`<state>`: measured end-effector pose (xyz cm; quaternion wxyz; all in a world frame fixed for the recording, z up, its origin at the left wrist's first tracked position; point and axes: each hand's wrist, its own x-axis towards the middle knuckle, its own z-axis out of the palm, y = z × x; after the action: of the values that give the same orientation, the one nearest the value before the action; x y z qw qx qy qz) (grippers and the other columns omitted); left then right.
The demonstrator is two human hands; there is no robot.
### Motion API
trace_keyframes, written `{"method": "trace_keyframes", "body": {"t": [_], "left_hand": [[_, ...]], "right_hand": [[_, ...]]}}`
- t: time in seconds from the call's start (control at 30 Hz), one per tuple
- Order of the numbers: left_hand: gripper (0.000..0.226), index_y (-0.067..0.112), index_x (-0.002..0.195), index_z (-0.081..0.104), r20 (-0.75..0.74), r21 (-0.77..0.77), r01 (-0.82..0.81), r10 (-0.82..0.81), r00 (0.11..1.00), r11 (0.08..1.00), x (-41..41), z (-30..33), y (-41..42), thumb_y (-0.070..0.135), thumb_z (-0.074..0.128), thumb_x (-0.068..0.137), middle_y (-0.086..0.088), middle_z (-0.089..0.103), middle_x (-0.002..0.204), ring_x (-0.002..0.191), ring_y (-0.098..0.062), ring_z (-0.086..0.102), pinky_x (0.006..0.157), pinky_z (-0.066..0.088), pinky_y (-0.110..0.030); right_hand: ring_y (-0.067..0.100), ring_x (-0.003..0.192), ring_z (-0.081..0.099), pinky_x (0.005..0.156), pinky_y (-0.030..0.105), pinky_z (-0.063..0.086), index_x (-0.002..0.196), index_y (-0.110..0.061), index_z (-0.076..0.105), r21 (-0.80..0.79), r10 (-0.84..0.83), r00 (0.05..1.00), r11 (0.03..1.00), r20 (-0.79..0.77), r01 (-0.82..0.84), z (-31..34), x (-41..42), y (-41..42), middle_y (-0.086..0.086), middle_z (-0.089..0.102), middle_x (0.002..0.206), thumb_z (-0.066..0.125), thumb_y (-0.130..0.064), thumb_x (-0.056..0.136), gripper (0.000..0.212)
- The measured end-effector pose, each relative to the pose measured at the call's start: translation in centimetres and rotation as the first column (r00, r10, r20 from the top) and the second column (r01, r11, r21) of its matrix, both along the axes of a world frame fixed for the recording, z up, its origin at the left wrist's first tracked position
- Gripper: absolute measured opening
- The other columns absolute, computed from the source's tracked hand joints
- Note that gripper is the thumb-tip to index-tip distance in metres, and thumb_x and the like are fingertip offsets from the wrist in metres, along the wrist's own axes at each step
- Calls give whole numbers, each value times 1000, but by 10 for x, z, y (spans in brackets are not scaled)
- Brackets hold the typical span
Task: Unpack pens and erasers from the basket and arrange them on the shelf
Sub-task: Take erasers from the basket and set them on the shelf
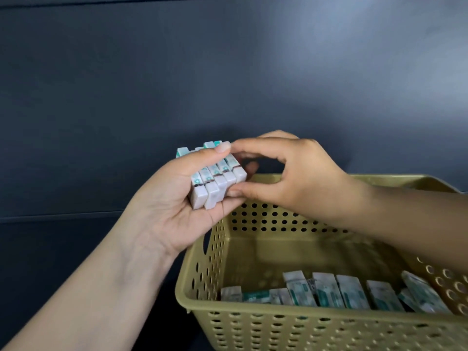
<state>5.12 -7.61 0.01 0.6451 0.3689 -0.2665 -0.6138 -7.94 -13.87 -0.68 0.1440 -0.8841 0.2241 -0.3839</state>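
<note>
Item: row of white erasers in teal-printed sleeves, packed side by side, held above and just left of the far left corner of the basket. Holder: left hand, palm up, fingers curled under the row and thumb laid across its top, clasping the whole set. Second contact: right hand, reaching in from the right over the basket, index finger touching the top far end of the row and thumb at its lower near end, pinching the rightmost eraser; the remaining fingers are curled loosely behind. Container: olive-gold perforated plastic basket, open top, round holes in the walls, an oval handle slot in the left wall, standing at lower right. Contents: loose erasers of the same white and teal kind, lying in a rough line along the near wall on the basket floor, some flat, some tilted against one another; the far half of the floor is bare. Setting: dark blue-grey shelf surface under both forearms, with a matching back panel rising behind
</note>
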Motion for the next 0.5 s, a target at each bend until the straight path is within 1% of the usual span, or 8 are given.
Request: {"method": "trace_keyframes", "body": {"t": [0.13,0.2,0.27,0.33,0.37,0.43,0.47,0.5], "left_hand": [[18,0,67,72,31,-27,-19,20,999,999,-3,-1,0,2,55,59,-11,71,74,62,-16,68,48,54,-25],[18,1,71,67,9,-29,-71,71,997,997,-4,-1,-1,0,55,58,-8,67,66,56,-14,66,51,55,-25],[19,1,75,61,-65,-15,-141,139,988,990,-2,-2,-2,-1,55,57,-9,65,63,55,-15,65,54,56,-28],[16,0,71,62,-140,-23,-176,172,975,984,0,-3,-3,-2,56,56,-9,65,63,57,-17,66,56,56,-29],[11,-1,64,64,-168,-34,-183,174,970,983,0,-3,-4,-2,56,56,-9,64,62,57,-17,66,56,55,-29],[13,0,48,65,-190,-60,-176,162,968,983,1,-5,-5,-3,56,56,-8,63,60,56,-17,65,55,54,-29],[15,1,45,64,-186,-61,-169,155,970,984,2,-6,-6,-3,55,56,-8,63,59,56,-16,65,55,54,-29],[15,1,44,64,-182,-64,-160,146,972,985,2,-7,-6,-2,55,56,-8,63,59,56,-16,65,55,53,-28]], "right_hand": [[-5,102,46,91,11,33,118,-30,55,15,72,997,997,-29,-72,0,-2,-3,-35,50,93,69,-41,64,58],[-8,109,44,95,8,32,120,-34,45,85,137,991,987,-15,-135,0,-4,-3,-32,46,105,72,-46,61,67],[-3,107,47,94,12,37,111,-35,43,178,219,966,954,134,-241,-2,-6,0,-22,48,109,64,-45,67,49],[15,87,52,81,20,43,92,-22,49,275,257,898,890,358,-364,-7,-8,4,2,54,91,53,-36,73,24],[25,78,50,73,24,44,82,-16,49,327,225,893,873,390,-363,-12,-8,4,12,51,81,51,-34,74,20],[24,69,49,69,34,47,71,-14,51,479,127,975,854,182,-201,-22,-6,5,12,51,72,53,-38,74,23],[19,68,52,71,37,49,70,-19,54,556,125,992,826,-28,-89,-29,-4,5,5,54,71,56,-41,74,22],[14,68,53,70,37,50,72,-25,55,601,182,952,799,-245,2,-36,-2,6,-2,56,72,57,-43,75,19]]}}
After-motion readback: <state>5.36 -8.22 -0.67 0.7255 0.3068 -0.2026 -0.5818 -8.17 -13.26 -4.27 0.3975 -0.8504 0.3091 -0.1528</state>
